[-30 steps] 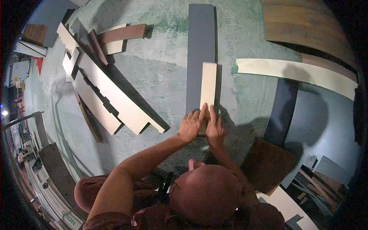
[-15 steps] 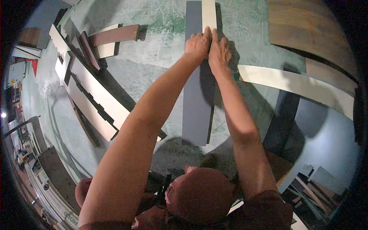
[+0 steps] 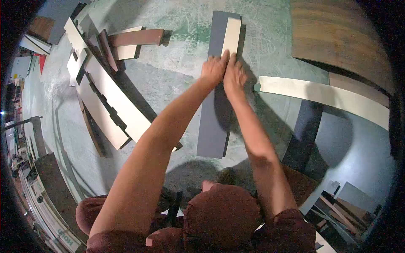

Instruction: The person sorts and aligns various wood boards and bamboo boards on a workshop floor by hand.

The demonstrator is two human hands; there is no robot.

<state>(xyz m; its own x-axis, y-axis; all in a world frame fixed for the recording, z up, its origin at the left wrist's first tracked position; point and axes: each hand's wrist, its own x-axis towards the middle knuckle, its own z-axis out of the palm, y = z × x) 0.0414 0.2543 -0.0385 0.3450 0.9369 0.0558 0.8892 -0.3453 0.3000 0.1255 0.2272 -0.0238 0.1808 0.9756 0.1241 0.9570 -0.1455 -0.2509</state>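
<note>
A long grey board (image 3: 209, 126) lies on the floor in front of me, running away from me. On its far right part rests a narrow pale strip (image 3: 232, 36), just short of the board's far end. My left hand (image 3: 214, 69) is closed at the strip's near part, its index finger lying along it. Beside it, almost touching, my right hand (image 3: 234, 79) is closed on the strip from the right edge, fingers bent. Both hands cover the strip's near end, so where it stops is hidden.
Several pale boards (image 3: 112, 101) lie crossed on the left, with a reddish-brown board (image 3: 137, 37) beyond them. To the right, a long pale board (image 3: 325, 90) reaches toward the grey board. Wood-grain panels (image 3: 341, 38) stand at far right, and offcuts (image 3: 339, 211) lie at lower right.
My hands have drawn back toward me along the grey board. The pale strip has come with them; its far end now sits on the board. The view has shifted slightly.
</note>
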